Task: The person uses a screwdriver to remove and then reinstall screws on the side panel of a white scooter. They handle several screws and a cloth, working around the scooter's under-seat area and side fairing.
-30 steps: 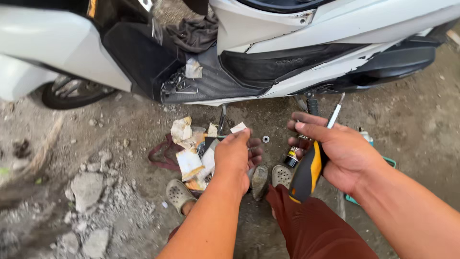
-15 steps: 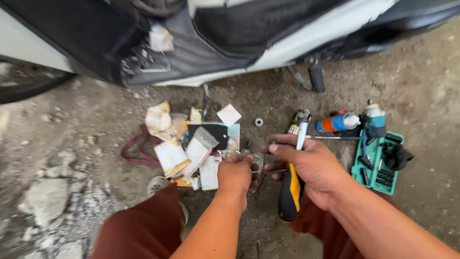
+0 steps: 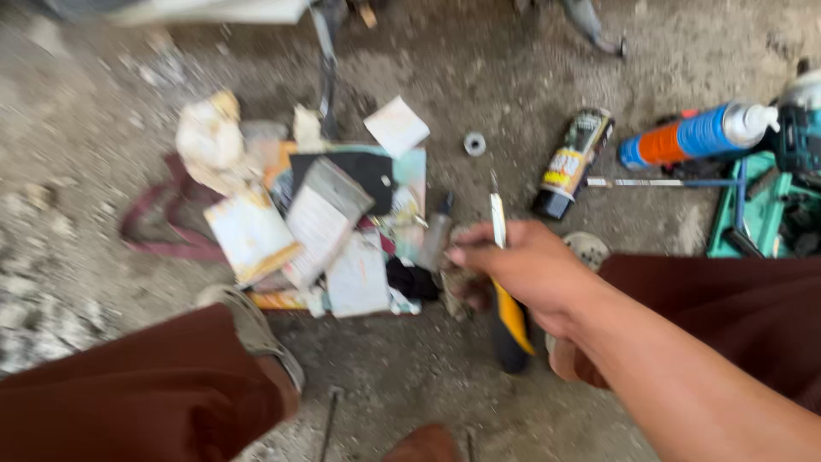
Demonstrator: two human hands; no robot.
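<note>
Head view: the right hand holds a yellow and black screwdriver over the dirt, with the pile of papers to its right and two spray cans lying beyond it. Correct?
Not quite. The head view shows the pile of papers to the left of the right hand, not its right. The rest holds: that hand grips a yellow and black screwdriver over the dirt, and two spray cans lie beyond it.

Left hand out of view

Bare forearm, maroon trousers point(image 3: 145, 385), worn grey sandals point(image 3: 248, 321).

Spray cans point(image 3: 694, 137), paper scraps point(image 3: 318, 224) (blurred), green case point(image 3: 757, 210).
</note>
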